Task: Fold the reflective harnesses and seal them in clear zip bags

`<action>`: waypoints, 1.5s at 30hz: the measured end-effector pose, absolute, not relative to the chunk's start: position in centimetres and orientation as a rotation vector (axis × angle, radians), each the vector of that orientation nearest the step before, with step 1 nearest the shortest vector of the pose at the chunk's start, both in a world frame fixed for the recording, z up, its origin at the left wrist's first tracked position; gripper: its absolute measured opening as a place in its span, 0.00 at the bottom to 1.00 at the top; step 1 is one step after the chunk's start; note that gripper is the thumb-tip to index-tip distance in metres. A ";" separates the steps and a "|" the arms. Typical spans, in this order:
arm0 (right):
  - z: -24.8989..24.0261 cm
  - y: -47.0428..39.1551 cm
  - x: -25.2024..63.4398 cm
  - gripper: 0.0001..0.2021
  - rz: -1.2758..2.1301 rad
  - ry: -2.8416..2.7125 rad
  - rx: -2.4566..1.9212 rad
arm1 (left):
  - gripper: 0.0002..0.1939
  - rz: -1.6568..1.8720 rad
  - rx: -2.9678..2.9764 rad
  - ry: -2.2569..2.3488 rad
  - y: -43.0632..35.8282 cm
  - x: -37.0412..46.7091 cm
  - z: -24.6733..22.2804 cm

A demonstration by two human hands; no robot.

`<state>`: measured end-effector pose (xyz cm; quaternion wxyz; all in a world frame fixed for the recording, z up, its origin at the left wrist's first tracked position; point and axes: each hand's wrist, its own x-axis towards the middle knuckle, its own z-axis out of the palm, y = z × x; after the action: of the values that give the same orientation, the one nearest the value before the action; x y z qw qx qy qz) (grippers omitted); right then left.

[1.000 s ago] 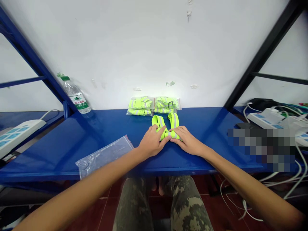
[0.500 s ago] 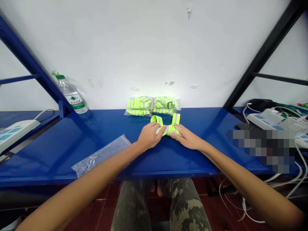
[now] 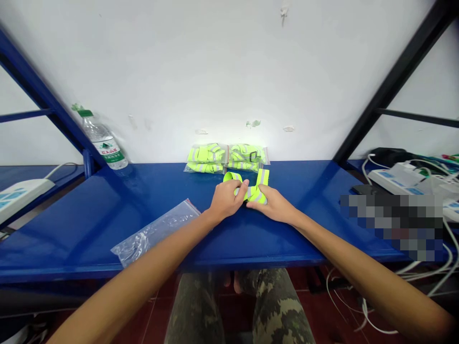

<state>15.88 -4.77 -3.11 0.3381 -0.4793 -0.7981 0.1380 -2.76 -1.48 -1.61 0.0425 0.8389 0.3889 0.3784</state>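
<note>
A neon yellow reflective strap (image 3: 253, 192) with silver stripes is gathered between my two hands, just above the blue table (image 3: 222, 243). My left hand (image 3: 228, 198) is closed around its left side, thumb on top. On the other side, my right hand (image 3: 274, 204) grips the folded strap between thumb and fingers. One loop shows behind the left hand, and a flat end stands up behind the right. To the left lies a clear zip bag (image 3: 158, 231), partly under my left forearm. Several bagged bundles of similar straps (image 3: 206, 155) are stacked against the wall.
A water bottle (image 3: 107, 148) with a green cap stands at the back left. White power strips (image 3: 25, 196) sit off both ends of the table, with cables (image 3: 444, 267) hanging at the right. A dark, partly blurred-out object (image 3: 366, 189) lies at the right edge.
The right hand's thumb and fingers have shifted lower along the folded strap. My left hand stays closed on its side, its thumb more upright.
</note>
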 end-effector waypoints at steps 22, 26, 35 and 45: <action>-2.8 -4.5 14.9 0.23 0.427 -1.762 -1.409 | 0.22 1.268 2.220 1.632 -0.5 -1.9 -2.0; -2.7 -4.1 14.9 0.26 0.370 -1.735 -1.432 | 0.16 1.324 2.232 1.628 0.1 -1.7 -2.7; -4.5 -2.9 15.5 0.26 0.081 -1.632 -1.460 | 0.13 1.249 2.117 1.780 0.1 -0.7 -3.1; -3.9 -1.7 16.2 0.21 0.403 -1.783 -1.414 | 0.07 1.255 2.042 1.405 1.8 -1.3 -3.3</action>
<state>16.16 -1.67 -3.91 0.4033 -0.5600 -0.7058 0.1596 -1.34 1.77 -3.32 0.1804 0.7230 0.4973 0.4444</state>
